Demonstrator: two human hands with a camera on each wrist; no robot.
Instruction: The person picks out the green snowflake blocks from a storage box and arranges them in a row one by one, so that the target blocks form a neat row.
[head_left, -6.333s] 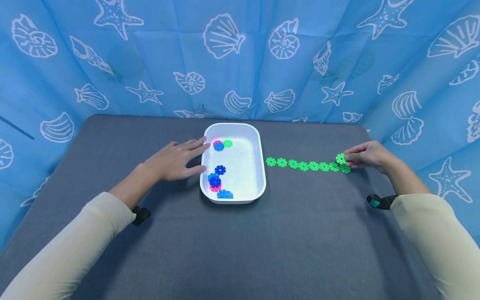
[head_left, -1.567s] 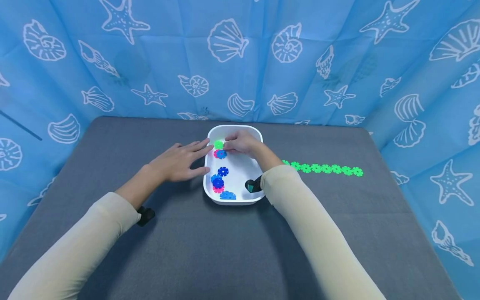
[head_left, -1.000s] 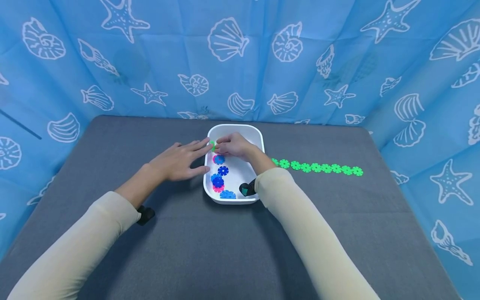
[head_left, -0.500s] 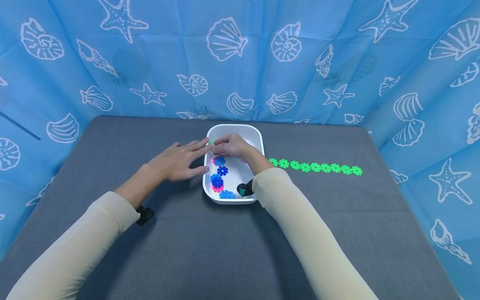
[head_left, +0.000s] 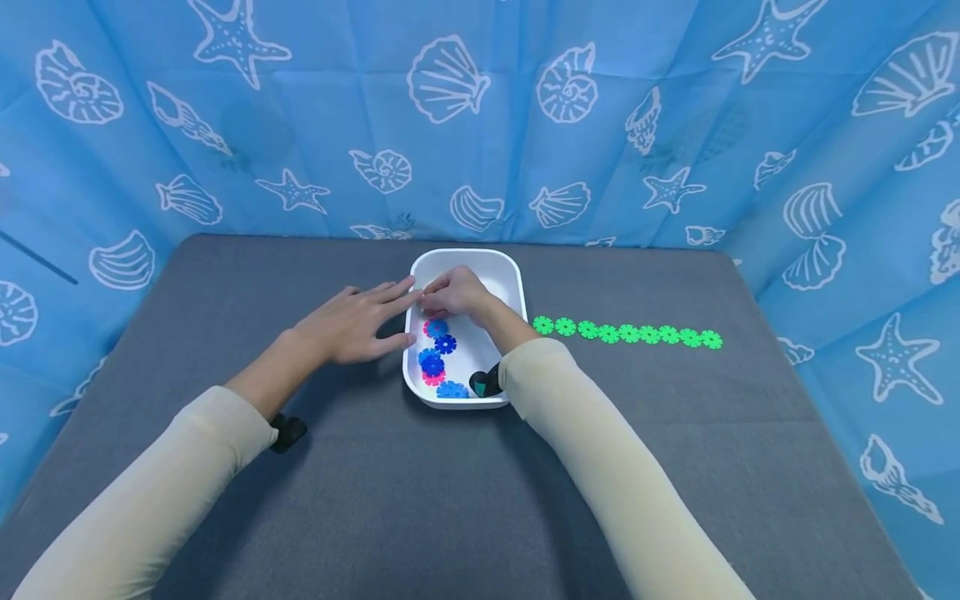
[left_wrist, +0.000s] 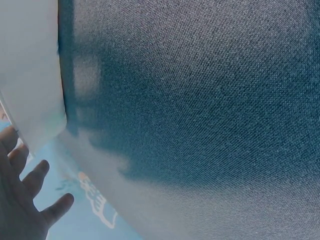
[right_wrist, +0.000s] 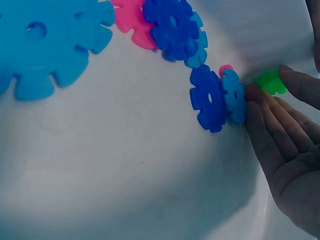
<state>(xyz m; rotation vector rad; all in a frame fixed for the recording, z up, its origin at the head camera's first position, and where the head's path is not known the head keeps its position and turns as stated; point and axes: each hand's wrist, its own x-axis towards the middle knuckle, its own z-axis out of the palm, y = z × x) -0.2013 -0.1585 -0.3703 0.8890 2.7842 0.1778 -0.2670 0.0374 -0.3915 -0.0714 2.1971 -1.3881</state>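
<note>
My right hand (head_left: pixel 461 296) reaches into the white tray (head_left: pixel 465 358), fingers bent down at the far left inner wall. In the right wrist view its thumb and fingertips pinch a green snowflake building disc (right_wrist: pixel 271 82), partly hidden by the fingers. A light blue disc (right_wrist: pixel 234 96) lies right at the fingertips, overlapping a pink one, with a dark blue disc (right_wrist: pixel 208 98) beside it. My left hand (head_left: pixel 356 325) is spread with straight fingers, its tips at the tray's left rim, holding nothing.
Nearer in the tray lie another dark blue disc (head_left: pixel 432 366) over a pink one (head_left: pixel 433 379) and light blue discs (head_left: pixel 452 389). To the tray's right, a row of several green discs (head_left: pixel 628 334) stretches across the grey table (head_left: pixel 420 500). A blue curtain hangs behind.
My right hand let go of a green disc at the row's right end and came into the tray. There it pushed another green disc left; the pink and light blue pair slid nearer.
</note>
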